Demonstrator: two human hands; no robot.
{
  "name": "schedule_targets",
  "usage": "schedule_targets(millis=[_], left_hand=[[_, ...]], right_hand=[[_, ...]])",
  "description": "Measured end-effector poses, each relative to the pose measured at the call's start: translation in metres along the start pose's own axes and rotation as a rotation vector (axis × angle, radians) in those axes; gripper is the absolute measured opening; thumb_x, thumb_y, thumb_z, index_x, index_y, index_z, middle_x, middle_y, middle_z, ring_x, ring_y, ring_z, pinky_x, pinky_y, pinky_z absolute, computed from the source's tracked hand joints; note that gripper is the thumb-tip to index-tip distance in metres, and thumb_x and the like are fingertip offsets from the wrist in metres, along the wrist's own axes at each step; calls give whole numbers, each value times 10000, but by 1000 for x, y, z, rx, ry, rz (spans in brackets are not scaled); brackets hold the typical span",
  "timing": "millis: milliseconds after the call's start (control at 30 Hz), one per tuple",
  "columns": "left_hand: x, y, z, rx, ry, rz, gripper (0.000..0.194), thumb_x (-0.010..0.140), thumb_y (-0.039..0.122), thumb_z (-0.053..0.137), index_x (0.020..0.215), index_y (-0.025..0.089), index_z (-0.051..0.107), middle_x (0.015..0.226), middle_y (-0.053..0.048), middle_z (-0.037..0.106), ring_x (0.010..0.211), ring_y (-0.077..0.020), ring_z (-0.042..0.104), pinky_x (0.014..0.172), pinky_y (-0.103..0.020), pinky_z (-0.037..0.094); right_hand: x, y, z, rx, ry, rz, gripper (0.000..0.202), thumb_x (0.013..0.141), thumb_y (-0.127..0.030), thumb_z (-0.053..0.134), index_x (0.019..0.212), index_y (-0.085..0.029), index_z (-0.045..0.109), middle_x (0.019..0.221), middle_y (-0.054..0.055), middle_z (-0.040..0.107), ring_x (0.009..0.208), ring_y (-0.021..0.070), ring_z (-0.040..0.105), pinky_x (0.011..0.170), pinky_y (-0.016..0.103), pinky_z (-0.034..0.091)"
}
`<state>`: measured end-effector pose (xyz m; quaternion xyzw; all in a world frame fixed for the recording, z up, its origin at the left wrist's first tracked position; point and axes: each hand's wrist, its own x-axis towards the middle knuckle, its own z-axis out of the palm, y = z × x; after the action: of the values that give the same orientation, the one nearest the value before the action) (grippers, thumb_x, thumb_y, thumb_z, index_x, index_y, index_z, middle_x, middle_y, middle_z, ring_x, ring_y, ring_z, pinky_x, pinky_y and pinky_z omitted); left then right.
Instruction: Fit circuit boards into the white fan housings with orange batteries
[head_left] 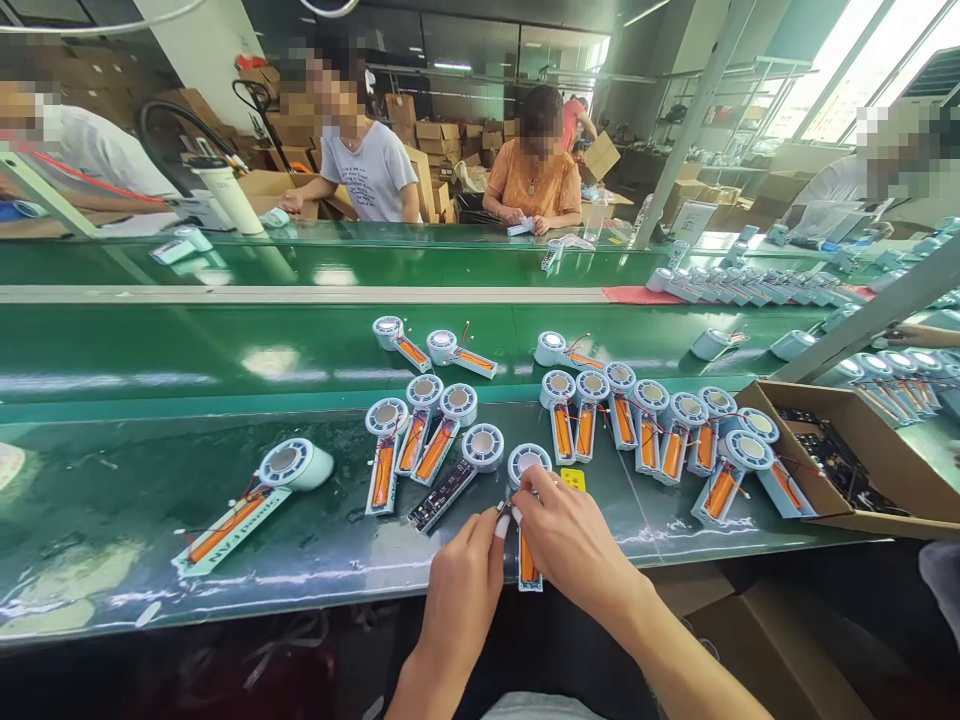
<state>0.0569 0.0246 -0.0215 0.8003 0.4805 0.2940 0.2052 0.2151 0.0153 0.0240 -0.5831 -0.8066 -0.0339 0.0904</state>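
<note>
At the left of the desk (150, 500), 1 fan unit (296, 464) lies apart, red wires (257, 488) at its neck; next come 3 clustered units (383, 470), then a black circuit board (442, 497) against a round head (482, 447); the left hand (459, 570) pinches a small part, too fine to identify; the right hand (574, 525) meets it, its grip hidden, over 1 orange-celled unit (529, 575) on the desk; a hard pull could tear thin leads, and a slip could drop the part; rightward, an open carton (885, 520) holds dark boards (832, 455).
</note>
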Motion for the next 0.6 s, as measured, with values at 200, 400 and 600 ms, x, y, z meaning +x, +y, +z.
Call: schedule_targets(millis=[200, 400, 600], left_hand=[[8, -11, -17, 36, -125, 126, 354, 990, 171, 315, 1090, 197, 654, 899, -72, 720, 776, -223, 719, 625, -284, 500], [20, -15, -29, -154, -271, 94, 300, 1025, 263, 361, 882, 232, 623, 838, -20, 704, 772, -192, 684, 668, -258, 456], [22, -13, -30, -163, -322, 78, 294, 1020, 254, 371, 818, 236, 584, 823, -7, 696, 764, -190, 665, 637, -259, 412]], right_hand=[[0, 9, 3, 256, 39, 51, 159, 952, -102, 520, 960, -212, 635, 1057, 58, 617, 756, 157, 644, 595, 253, 431], [-6, 19, 9, 390, 61, -36, 259, 969, -107, 462, 1119, -226, 637, 1097, 64, 601, 796, 157, 637, 648, 252, 455], [-5, 20, 11, 418, 94, -85, 255, 962, -90, 436, 1048, -188, 655, 1043, 85, 614, 827, 173, 635, 720, 275, 496]])
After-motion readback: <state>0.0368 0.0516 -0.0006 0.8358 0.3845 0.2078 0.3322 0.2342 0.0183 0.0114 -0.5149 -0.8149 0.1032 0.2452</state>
